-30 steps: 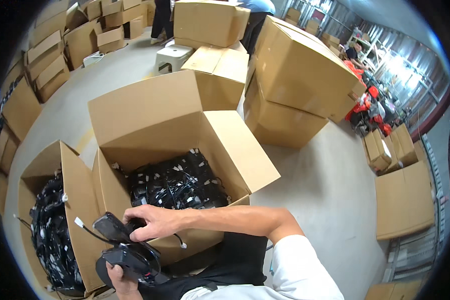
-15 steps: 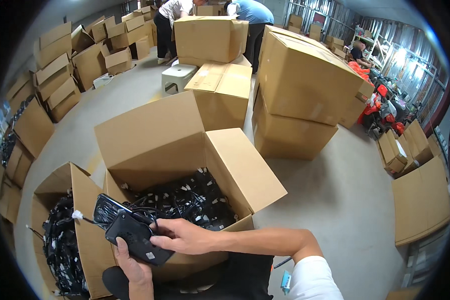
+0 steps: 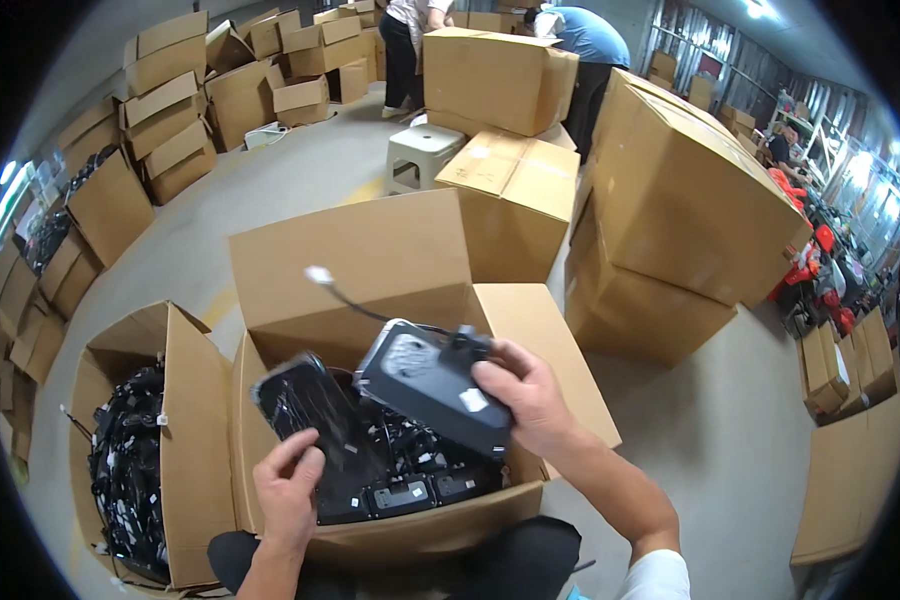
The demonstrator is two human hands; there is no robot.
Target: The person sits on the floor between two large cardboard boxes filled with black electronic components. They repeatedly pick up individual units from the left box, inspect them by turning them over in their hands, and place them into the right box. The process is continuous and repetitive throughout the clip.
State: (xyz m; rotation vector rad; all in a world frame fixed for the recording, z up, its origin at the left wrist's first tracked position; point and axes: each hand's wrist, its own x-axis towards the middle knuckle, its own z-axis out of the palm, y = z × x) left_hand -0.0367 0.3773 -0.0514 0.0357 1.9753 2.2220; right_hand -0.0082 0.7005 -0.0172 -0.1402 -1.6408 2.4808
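My right hand grips a flat black rectangular device by its right end, thumb on top. This device carries a grey patch, a small white sticker and a black cable ending in a white connector. My left hand pinches the lower end of a second, glossy black device, slightly blurred. Both devices are apart, above an open cardboard box. Inside the box lie several similar black devices and dark cables with white connectors.
Left of this box stands another open carton full of black cabled items. Stacked closed cartons stand ahead right, a white stool ahead. Two people work behind a carton. Open boxes line the left.
The two devices, stacked together before, are now separated. My right hand has moved right and up with one; my left hand keeps the other. The view has turned slightly left.
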